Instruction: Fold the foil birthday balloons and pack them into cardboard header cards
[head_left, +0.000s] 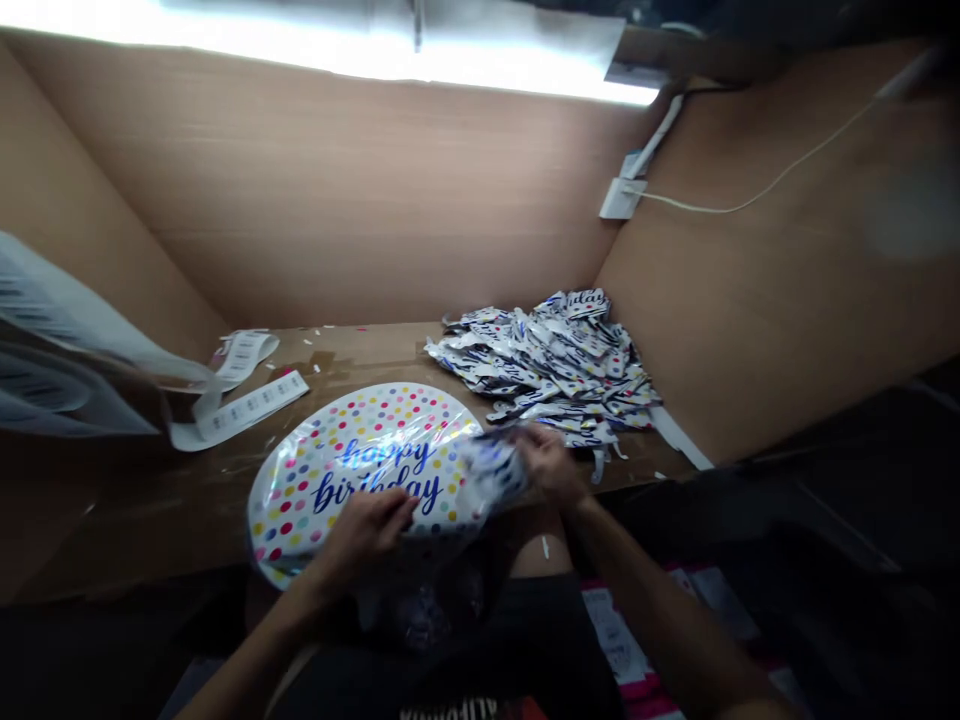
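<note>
The right hand [551, 465] is gripping a small crumpled packet [493, 472], its fingers clamped on the packet's right end; the packet is blurring, so its print is not reading clearly. The left hand [379, 525] is hovering over or touching the lower part of a round printed piece [390, 440], its fingertips pinching together; whether any film is lying between them I cannot tell.

The round piece is showing "happy birthday" in blue script among multicoloured dots, and its glossy surface is catching the light. It is lying at the front edge of the counter [360, 350], left of the middle, and its lower part is jutting past that edge.

Behind the right hand, a heap of folded packets [547, 360] is filling the back right corner, dotted like the round piece, one at the top showing "day". A label strip [251, 405] with small printing is curling over the left side, and a larger blurred strip [82, 310] is looping in front of the left wall. Small white scraps are lying near the back edge.

Overhead, a bright lamp [337, 45] is glowing; a white adapter [624, 198] is hanging with its cord above the back right corner. Below the front edge, pink-edged packages [619, 640] are showing white labels, too blurred for reading.
</note>
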